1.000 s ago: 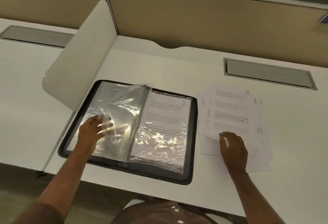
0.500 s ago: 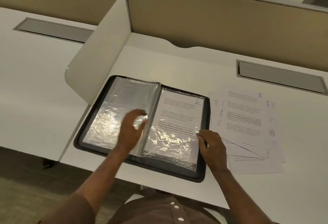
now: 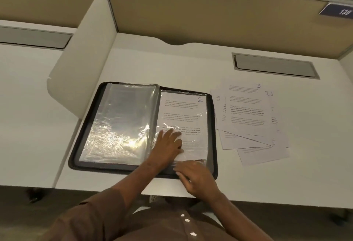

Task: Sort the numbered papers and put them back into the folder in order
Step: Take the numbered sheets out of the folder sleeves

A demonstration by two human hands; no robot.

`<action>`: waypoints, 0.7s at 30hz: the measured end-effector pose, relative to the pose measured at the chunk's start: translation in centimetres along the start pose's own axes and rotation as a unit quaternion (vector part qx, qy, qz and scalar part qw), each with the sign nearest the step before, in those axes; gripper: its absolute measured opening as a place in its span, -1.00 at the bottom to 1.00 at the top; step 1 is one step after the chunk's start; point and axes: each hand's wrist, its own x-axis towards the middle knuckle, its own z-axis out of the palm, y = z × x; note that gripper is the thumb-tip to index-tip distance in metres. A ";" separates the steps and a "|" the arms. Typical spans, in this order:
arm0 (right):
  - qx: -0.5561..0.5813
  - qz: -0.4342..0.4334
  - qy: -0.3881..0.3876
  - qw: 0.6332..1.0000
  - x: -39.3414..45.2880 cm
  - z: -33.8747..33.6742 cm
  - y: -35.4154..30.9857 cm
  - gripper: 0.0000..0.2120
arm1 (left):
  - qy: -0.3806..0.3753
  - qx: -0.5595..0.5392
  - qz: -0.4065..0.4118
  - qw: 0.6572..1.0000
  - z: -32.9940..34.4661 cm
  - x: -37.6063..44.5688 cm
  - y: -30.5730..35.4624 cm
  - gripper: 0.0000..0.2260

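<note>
A black zip folder lies open on the white desk, with clear plastic sleeves on its left side. Its right side shows the paper numbered 2 inside a sleeve. My left hand lies flat on the lower part of that sleeve, fingers spread. My right hand is at the sleeve's bottom right corner, its fingertips touching the plastic edge; whether it pinches it I cannot tell. To the right of the folder lies a loose pile of papers, with the sheet marked 3 on top.
A white curved divider panel stands left of the folder. A grey cable hatch sits in the desk behind the papers. A tan partition wall closes the back. The desk's front edge runs just below my hands.
My left hand moved right, from the left sleeves onto page 2. My right hand left the loose pile and came to the sleeve's bottom right corner. The lifted sleeve now lies flat.
</note>
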 end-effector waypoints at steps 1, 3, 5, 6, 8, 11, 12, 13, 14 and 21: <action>-0.018 -0.008 -0.017 1.000 -0.3 0.4 -0.5 -0.72 | 0.007 -0.008 -0.004 1.000 -0.1 0.1 0.0 -0.79; -0.061 -0.010 -0.035 0.997 -0.3 0.8 -1.4 -0.66 | 0.028 -0.030 -0.002 0.999 -0.7 0.0 -0.1 -0.87; -0.103 -0.006 -0.042 0.994 -0.1 1.2 -2.1 -0.63 | 0.039 -0.062 0.000 0.997 -1.4 0.0 -0.1 -0.92; -0.123 0.003 -0.046 0.991 0.1 1.4 -2.4 -0.58 | 0.035 -0.073 -0.001 0.997 -1.7 0.0 0.0 -0.91; -0.166 0.038 -0.068 0.983 0.7 2.0 -2.7 -0.44 | 0.024 -0.088 -0.001 0.996 -2.1 0.0 0.1 -0.86; -0.199 0.083 -0.113 0.970 2.0 2.5 -3.0 -0.31 | 0.020 -0.110 0.003 0.994 -2.4 -0.3 0.3 -0.83; -0.198 0.090 -0.129 0.968 2.4 2.6 -3.1 -0.32 | 0.021 -0.118 -0.005 0.993 -2.6 -0.5 0.3 -0.83; -0.191 0.092 -0.150 0.966 2.9 2.5 -3.4 -0.36 | 0.023 -0.129 -0.019 0.991 -2.9 -0.6 0.4 -0.82; -0.184 0.088 -0.166 0.965 3.2 2.4 -3.5 -0.40 | 0.028 -0.138 -0.031 0.990 -3.1 -0.8 0.4 -0.81; -0.170 0.112 -0.153 0.967 4.4 3.7 -3.7 -0.19 | 0.067 -0.155 0.021 0.985 -4.2 -1.4 -0.7 -0.83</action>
